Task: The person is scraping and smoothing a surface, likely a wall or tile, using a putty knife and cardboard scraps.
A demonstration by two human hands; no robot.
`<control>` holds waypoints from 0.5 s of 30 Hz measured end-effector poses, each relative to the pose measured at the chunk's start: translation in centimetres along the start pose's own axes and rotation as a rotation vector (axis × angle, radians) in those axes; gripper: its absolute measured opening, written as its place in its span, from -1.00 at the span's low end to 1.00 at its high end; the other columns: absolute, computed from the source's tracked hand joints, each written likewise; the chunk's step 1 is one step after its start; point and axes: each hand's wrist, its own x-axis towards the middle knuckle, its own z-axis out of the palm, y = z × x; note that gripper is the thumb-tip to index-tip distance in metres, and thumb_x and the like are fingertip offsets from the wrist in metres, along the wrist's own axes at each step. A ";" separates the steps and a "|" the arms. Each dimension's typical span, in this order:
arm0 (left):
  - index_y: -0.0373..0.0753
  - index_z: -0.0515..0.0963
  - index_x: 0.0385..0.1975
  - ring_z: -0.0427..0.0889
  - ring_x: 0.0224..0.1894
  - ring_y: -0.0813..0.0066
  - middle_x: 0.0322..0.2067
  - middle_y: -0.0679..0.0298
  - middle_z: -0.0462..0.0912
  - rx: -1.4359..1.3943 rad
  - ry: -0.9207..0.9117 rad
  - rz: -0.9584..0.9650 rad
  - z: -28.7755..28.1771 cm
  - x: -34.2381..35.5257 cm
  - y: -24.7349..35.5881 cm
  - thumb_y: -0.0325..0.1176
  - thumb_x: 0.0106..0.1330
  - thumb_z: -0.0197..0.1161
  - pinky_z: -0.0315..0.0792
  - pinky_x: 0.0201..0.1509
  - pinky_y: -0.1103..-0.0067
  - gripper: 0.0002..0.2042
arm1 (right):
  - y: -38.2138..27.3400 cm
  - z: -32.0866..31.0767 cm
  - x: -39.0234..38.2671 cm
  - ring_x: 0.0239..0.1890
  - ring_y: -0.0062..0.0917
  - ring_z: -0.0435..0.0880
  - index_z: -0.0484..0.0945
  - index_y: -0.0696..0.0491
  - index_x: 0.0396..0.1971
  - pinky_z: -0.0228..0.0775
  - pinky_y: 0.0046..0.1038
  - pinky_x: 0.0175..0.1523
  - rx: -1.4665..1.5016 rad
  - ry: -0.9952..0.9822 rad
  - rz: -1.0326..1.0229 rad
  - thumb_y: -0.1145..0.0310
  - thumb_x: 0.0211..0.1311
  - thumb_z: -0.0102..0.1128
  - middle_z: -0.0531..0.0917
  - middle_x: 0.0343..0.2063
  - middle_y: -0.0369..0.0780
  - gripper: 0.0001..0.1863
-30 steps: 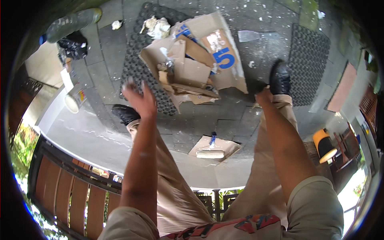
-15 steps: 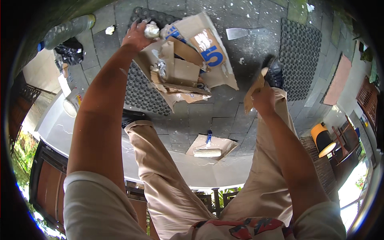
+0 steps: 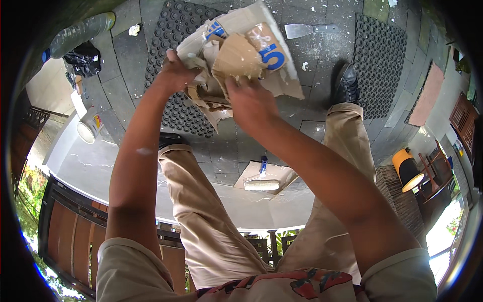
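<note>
Presently, right hand (image 3: 254,103) grip looks clamped on brown cardboard piece (image 3: 237,56), over the cardboard sheet (image 3: 289,86); left hand (image 3: 179,74) at sheet's left edge, closure unclear. Risk: uneven lifting could tip loose scraps (image 3: 210,52) off sheet.

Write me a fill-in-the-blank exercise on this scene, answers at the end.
The right hand grips a brown piece of ____.
In the picture, the scraper lies to the ____ of the left hand.
The paint roller has a handle coloured ____.
Missing words: cardboard; right; blue.
</note>
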 end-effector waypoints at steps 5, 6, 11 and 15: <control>-0.28 0.42 0.01 0.59 -0.01 -0.16 -0.07 -0.25 0.52 -0.421 0.184 -0.399 -2.1 1.3 4.0 -0.11 0.29 0.26 0.46 0.09 0.27 -0.56 | 0.9 6.0 1.9 0.29 -0.09 0.27 0.29 0.16 0.17 0.32 0.00 0.18 -0.082 0.016 -0.052 0.31 0.16 0.24 0.34 0.17 -0.02 -0.41; -0.30 0.38 -0.02 0.58 0.02 -0.14 -0.07 -0.19 0.56 -0.513 0.291 -0.396 -2.7 1.2 3.0 -0.07 0.27 0.26 0.45 0.10 0.22 -0.53 | 0.1 6.0 1.7 0.34 -0.08 0.18 0.26 0.16 0.22 0.26 0.04 0.22 -0.055 -0.017 0.011 0.27 0.19 0.25 0.27 0.23 -0.01 -0.37; -0.31 0.46 -0.08 0.59 -0.11 -0.05 -0.17 -0.07 0.61 -0.362 0.818 -0.227 -4.0 2.7 -6.0 -0.04 0.26 0.30 0.47 0.00 0.26 -0.55 | 0.2 1.2 1.1 0.22 -0.13 0.40 0.37 0.18 0.14 0.34 -0.11 0.18 0.111 -0.011 -0.019 0.19 0.28 0.19 0.44 0.12 0.01 -0.48; -0.14 0.44 0.14 0.46 0.13 -0.18 0.05 -0.14 0.50 -0.222 0.699 -0.259 -1.5 7.4 -15.1 0.16 0.21 0.27 0.38 0.19 0.19 -0.38 | 7.6 -2.6 0.5 -0.20 -0.08 0.64 0.56 0.13 -0.19 0.50 -0.19 -0.08 0.299 0.245 0.088 0.29 0.24 0.16 0.64 -0.25 0.01 -0.76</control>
